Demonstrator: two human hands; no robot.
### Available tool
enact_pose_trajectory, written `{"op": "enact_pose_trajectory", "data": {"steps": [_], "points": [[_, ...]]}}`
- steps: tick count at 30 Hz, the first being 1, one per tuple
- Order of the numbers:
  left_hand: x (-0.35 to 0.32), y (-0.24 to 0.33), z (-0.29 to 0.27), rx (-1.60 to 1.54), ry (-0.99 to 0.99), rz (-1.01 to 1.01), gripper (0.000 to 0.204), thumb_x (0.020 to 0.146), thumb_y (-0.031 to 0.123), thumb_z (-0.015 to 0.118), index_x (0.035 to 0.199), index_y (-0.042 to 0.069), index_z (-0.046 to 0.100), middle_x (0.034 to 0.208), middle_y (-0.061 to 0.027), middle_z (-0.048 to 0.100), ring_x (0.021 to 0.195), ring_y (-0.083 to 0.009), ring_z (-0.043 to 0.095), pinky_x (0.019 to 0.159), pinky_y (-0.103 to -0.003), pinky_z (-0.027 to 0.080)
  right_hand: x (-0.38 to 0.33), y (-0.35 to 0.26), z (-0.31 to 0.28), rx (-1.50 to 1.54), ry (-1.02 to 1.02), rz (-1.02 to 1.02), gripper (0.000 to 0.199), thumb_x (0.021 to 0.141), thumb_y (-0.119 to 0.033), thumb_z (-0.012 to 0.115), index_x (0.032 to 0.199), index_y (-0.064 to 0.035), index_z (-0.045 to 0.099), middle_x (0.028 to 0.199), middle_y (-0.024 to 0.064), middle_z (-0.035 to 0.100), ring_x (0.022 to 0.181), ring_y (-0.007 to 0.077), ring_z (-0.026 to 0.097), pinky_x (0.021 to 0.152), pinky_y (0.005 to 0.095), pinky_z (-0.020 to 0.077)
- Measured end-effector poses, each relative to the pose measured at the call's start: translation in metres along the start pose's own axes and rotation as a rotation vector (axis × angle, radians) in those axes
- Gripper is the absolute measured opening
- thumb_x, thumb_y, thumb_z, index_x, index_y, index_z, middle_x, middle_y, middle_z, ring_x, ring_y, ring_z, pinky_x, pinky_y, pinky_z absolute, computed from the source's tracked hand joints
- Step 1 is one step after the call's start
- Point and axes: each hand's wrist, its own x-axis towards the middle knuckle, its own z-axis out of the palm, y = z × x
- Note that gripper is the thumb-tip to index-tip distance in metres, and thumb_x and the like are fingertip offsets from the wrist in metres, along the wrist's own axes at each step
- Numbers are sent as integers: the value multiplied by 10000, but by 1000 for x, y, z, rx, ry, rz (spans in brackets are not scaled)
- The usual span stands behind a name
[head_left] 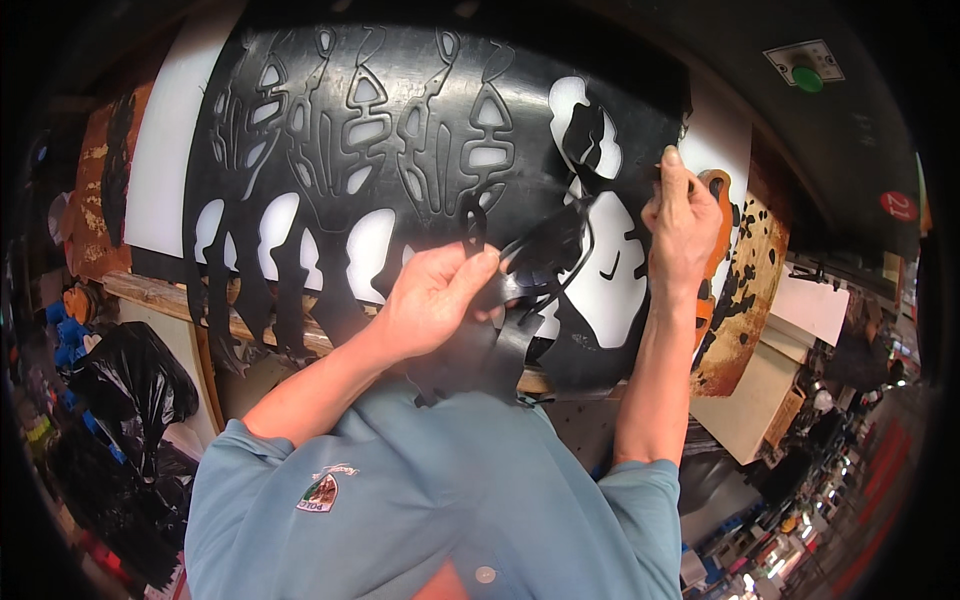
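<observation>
A large black sheet (535,110), perhaps rubber or leather, lies across the work surface with rows of curved shapes cut into it. White shows through its openings. My left hand (430,300) is closed, thumb over fingers, on cut black pieces (545,255) that are looped and bunched above the near part of the sheet. Over the sheet's right side, my right hand (685,220) is raised in a pinch. A dark strip (625,184) runs up to its fingertips, and its far end merges with the black material.
White board (165,150) shows beyond the sheet's left edge. Orange curved pieces (703,325) and a rust-coloured board with black scraps (745,320) lie at right. Overhead is a dark machine part with a green button (806,78). A black plastic bag (135,380) sits at lower left.
</observation>
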Motion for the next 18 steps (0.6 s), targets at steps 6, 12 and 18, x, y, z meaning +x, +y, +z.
{"op": "enact_pose_trajectory", "data": {"steps": [6,12,18], "points": [[2,-2,-2,-210,80,-12,363,1176,312,547,1103,-4,710,963,-97,765,811,-127,688,763,-295,569,-74,-19,8,-139,191,-460,356,945,-190,865,1187,14,702,902,39,643,795,136,587,720,289,489],[-4,1,8,-19,63,177,334,1177,270,549,1147,-22,710,1015,-52,739,906,-82,664,833,-289,558,-106,-35,18,-489,-271,-820,449,730,-281,988,944,-42,674,828,72,597,710,240,565,625,373,461],[-3,3,8,357,-73,379,255,1161,180,537,1163,-34,675,919,-96,674,773,-180,675,709,-343,574,-93,-45,26,-624,-413,-853,358,797,-265,930,849,-59,642,766,72,544,656,262,559,580,387,448]]}}
